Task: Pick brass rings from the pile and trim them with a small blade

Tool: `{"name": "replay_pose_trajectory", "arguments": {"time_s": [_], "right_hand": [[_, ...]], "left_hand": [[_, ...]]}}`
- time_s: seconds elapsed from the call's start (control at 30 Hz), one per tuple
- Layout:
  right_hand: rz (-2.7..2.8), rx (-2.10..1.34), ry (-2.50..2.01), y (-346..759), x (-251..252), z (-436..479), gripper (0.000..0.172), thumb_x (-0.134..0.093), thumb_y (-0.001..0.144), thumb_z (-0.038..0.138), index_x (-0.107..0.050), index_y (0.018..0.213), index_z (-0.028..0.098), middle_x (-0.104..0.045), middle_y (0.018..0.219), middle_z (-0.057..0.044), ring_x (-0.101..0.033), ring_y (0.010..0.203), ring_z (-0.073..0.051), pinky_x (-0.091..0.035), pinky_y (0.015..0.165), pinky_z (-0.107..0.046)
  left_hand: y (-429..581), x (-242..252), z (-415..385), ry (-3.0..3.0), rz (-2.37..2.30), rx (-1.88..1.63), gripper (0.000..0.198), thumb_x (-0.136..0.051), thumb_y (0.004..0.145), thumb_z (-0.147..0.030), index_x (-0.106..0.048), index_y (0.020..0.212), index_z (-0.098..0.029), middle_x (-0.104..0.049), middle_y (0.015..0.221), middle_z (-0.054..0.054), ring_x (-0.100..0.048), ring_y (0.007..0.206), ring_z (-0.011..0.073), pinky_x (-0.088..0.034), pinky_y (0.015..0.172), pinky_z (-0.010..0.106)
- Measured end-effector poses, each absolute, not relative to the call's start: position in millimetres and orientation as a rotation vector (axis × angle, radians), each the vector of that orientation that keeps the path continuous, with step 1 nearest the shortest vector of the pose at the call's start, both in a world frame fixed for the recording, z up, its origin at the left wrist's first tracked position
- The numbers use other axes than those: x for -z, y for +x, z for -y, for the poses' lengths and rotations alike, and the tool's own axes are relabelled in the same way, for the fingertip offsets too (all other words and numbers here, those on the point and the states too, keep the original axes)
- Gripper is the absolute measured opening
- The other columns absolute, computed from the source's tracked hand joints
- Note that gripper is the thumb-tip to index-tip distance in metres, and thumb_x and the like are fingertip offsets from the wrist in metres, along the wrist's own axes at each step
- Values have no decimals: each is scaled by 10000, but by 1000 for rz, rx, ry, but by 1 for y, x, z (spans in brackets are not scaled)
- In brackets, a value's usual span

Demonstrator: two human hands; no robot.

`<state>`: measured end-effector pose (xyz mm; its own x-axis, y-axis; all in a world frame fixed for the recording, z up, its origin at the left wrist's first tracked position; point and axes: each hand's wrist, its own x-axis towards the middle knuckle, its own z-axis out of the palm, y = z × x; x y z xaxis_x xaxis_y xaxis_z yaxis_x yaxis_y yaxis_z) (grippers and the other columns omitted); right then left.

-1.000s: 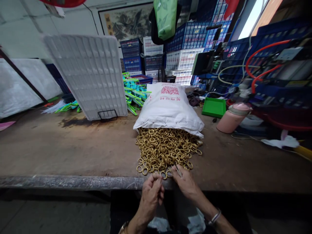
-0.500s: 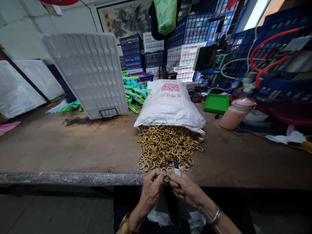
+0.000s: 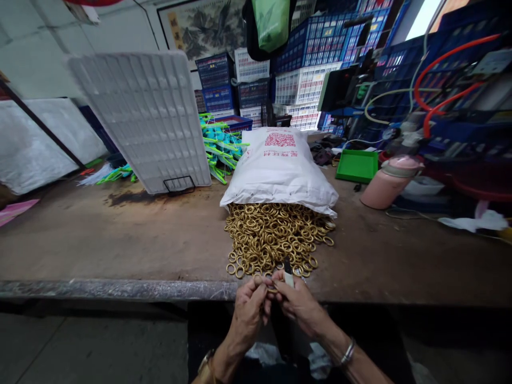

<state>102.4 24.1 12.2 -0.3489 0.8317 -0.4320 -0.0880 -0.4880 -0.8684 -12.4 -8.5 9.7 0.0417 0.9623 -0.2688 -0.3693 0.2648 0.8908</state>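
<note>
At the table's front edge, my left hand (image 3: pixel 248 309) and my right hand (image 3: pixel 301 305) meet fingertip to fingertip. A gold-coloured ring (image 3: pixel 272 290) is pinched between them, partly hidden by the fingers. My right hand is closed and also grips a small knife-like tool (image 3: pixel 288 277) with a dark upper end and a pale lower part; its exact kind is unclear. Just beyond my fingers lies a heap of gold-coloured rings (image 3: pixel 270 237), spilling from the mouth of a white woven sack (image 3: pixel 280 178) with red print.
Left of the sack stands a tilted white ribbed panel (image 3: pixel 140 122). Green and blue plastic pieces (image 3: pixel 220 146) lie behind it. To the right are a green tray (image 3: pixel 357 165) and a pink bottle (image 3: pixel 389 184). Stacked crates (image 3: pixel 308 80) rise at the back of the brown table (image 3: pixel 120 240).
My hands have drawn closer together around the ring, and the knife-like tool has shifted slightly left. The heap and sack look the same; the view has moved slightly.
</note>
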Motion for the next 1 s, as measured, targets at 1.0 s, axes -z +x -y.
{"name": "replay_pose_trajectory", "arguments": {"time_s": [1.0], "right_hand": [[1859, -1024, -1413, 129, 6, -29, 208, -347, 792, 330, -442, 652, 208, -505, 575, 19, -467, 551, -125, -343, 546, -228]], "left_hand": [[-4, -3, 10, 806, -1076, -1072, 303, -498, 774, -443, -468, 702, -150, -451, 537, -47, -295, 347, 21, -225, 321, 153]]}}
